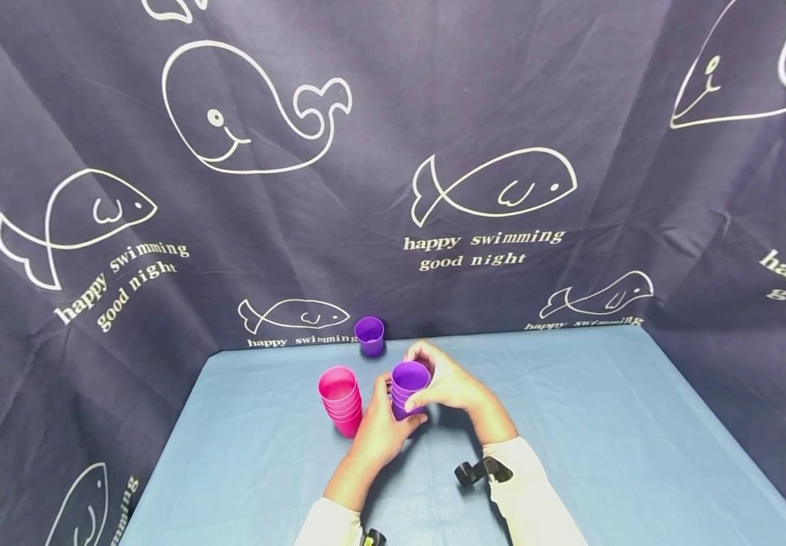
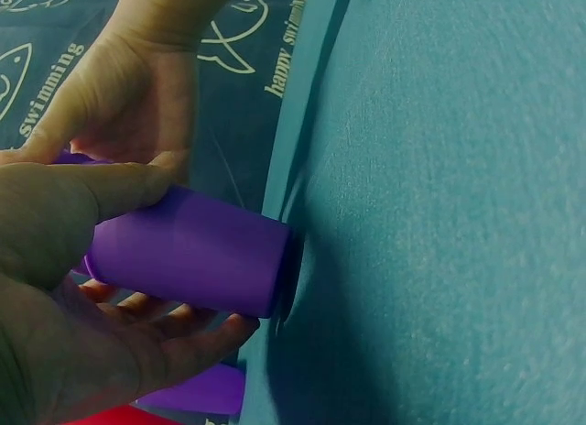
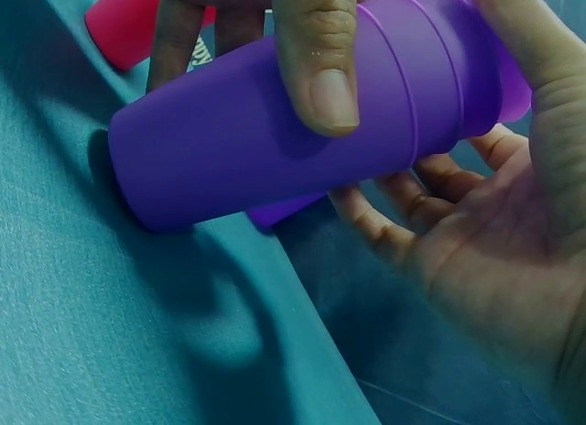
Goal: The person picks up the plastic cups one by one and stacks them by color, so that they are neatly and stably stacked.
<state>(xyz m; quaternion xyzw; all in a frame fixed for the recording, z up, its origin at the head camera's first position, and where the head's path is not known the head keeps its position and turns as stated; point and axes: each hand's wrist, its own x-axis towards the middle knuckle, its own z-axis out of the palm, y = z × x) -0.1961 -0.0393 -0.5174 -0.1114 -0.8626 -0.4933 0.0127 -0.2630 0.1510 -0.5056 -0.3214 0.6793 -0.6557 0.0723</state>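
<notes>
A nested stack of purple cups [image 1: 410, 377] stands roughly upright, mouths up, between both hands. My left hand [image 1: 381, 426] grips its lower part, the thumb lying across the bottom cup in the right wrist view. Around the upper rims, my right hand [image 1: 453, 383] holds the top of the stack, thumb on the near side and fingers behind. Several rims show as ridges along the stack [image 3: 229, 136] in the right wrist view. Its base is at the tabletop beside its own shadow; whether it touches is hard to tell.
Left of the hands stands a stack of pink cups [image 1: 340, 394]. One single purple cup [image 1: 369, 337] stands at the back edge of the blue-covered table [image 1: 611, 440]. Dark curtains [image 1: 379, 227] with white fish drawings rise behind and at the sides.
</notes>
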